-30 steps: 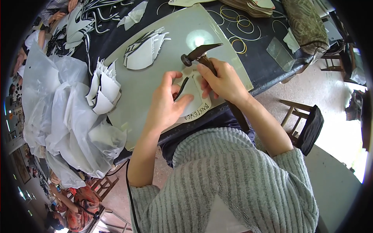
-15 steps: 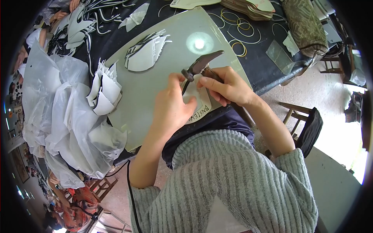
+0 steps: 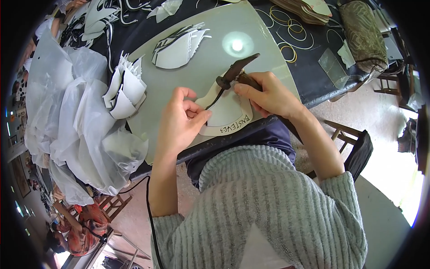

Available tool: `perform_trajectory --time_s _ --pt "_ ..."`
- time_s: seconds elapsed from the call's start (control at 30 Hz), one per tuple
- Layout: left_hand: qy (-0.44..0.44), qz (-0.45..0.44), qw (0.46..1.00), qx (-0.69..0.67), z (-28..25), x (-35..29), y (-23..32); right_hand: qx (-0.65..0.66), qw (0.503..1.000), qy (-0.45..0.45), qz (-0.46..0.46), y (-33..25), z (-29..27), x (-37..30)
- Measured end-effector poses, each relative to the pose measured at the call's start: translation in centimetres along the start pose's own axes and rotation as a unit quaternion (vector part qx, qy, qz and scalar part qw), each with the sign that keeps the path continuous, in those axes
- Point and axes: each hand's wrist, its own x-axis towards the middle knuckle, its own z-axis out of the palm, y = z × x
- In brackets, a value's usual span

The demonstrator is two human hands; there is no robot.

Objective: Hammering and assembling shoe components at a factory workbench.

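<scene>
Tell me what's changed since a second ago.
Your right hand has brought the hammer nearer you, its head now by the far end of the black strip. Your left hand has shifted left, its fingertips drawn together at the strip's near end. The hammer stays in hand; the white stacks look unmoved.

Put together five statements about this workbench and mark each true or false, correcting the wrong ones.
1. The right hand holds a hammer. True.
2. The left hand holds a pair of scissors. False: its fingers are at the near end of a thin black strip.
3. A stack of white pieces lies on the board, beyond the hands. True.
4. The clear plastic bags are to the right of the board. False: they are to its left.
5. The cream sheet below the hammer carries dark handwriting. True.
</scene>
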Motion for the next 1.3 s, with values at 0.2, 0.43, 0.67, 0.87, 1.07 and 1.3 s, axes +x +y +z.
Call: perform_trajectory --time_s 0.2,0.43,0.67,0.87,1.07,1.3 --pt "-0.010 0.002 1.000 0.027 0.0 0.2 -0.1 -0.018 1.000 0.003 -0.009 0.1 0.2 0.2" --pt "0.043 0.108 0.970 0.215 1.6 -0.6 0.4 -0.036 0.999 0.015 -0.015 0.4 0.0 0.0" --pt "0.085 0.372 0.864 0.328 6.1 -3.2 -2.4 0.006 1.000 -0.005 0.016 -0.1 0.1 0.0" --pt "0.016 0.352 0.858 0.374 5.8 -3.0 -2.5 -0.126 0.984 0.082 -0.098 0.7 -2.8 -0.5" --pt "0.072 0.375 0.857 0.346 6.1 -2.3 -2.5 -0.412 0.876 0.133 -0.212 -2.2 -2.2 -2.7" --pt "0.212 0.318 0.890 0.247 5.4 0.3 -1.3 -0.561 0.810 0.048 -0.163 -2.2 -0.9 -2.1"
